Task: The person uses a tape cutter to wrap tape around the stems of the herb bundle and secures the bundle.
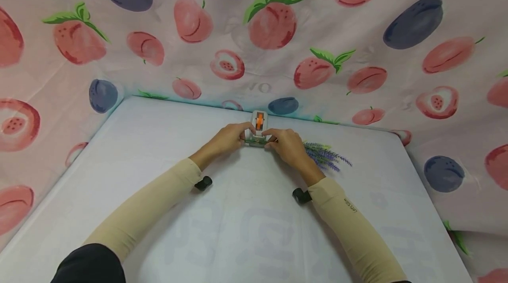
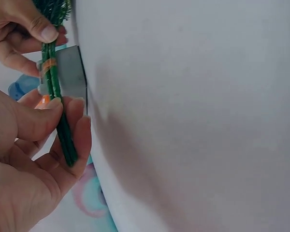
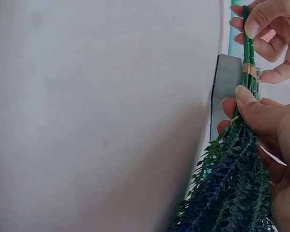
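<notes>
A bunch of artificial lavender (image 1: 323,156) with purple heads and green stems lies sideways between the two hands. My left hand (image 1: 229,137) pinches the stem ends (image 2: 65,140) between thumb and fingers. Nearer the flower heads (image 3: 227,179), my right hand (image 1: 289,145) grips the stems with thumb and fingers. An orange-tan band of tape (image 3: 249,70) wraps the stems between the hands. Directly behind the stems stands a grey tape dispenser (image 1: 259,114) with an orange centre. Whether the stems touch it I cannot tell.
A white-covered table (image 1: 238,212) stretches under both arms. At its far edge hangs a fruit-print cloth (image 1: 278,67), which also runs along the left and right sides. The dispenser stands close to that far edge.
</notes>
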Tool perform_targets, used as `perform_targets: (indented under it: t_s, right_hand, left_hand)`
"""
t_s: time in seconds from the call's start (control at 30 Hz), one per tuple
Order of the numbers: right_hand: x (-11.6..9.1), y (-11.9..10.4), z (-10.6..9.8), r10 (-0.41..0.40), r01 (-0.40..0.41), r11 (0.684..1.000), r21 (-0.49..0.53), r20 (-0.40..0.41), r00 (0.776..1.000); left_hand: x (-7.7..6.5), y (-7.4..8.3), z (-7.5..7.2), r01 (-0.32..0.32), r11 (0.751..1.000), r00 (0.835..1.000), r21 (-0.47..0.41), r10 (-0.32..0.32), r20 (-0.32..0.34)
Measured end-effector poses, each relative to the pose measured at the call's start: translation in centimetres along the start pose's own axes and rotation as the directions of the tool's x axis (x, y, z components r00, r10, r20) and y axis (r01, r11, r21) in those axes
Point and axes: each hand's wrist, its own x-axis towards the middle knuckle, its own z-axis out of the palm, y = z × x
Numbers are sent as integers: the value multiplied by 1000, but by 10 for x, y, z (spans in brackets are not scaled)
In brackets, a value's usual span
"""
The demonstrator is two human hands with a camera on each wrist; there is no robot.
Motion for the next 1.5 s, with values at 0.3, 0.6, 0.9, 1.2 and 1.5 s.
perform_targets:
  t_s: [0.3, 0.6, 0.9, 1.2, 1.5]
  right_hand:
    - [0, 0, -1, 9, -9, 1000, 12, 11, 1000]
    - [-1, 2, 1, 27, -27, 999, 46, 7, 1000]
    - [-1, 2, -1, 43, -44, 995, 86, 18, 999]
    - [0, 4, 1, 38, -39, 992, 118, 6, 999]
    - [1, 4, 1, 54, -55, 992, 117, 12, 998]
  left_hand:
    - [0, 0, 1, 8, 1000, 1000, -11, -8, 0]
    - [-1, -1, 2, 0, 999, 1000, -34, 0, -5]
    - [1, -2, 3, 1, 999, 1000, -33, -1, 0]
    - [3, -3, 1, -13, 1000, 1000, -14, 13, 9]
    - [3, -3, 1, -9, 1000, 1000, -28, 9, 11]
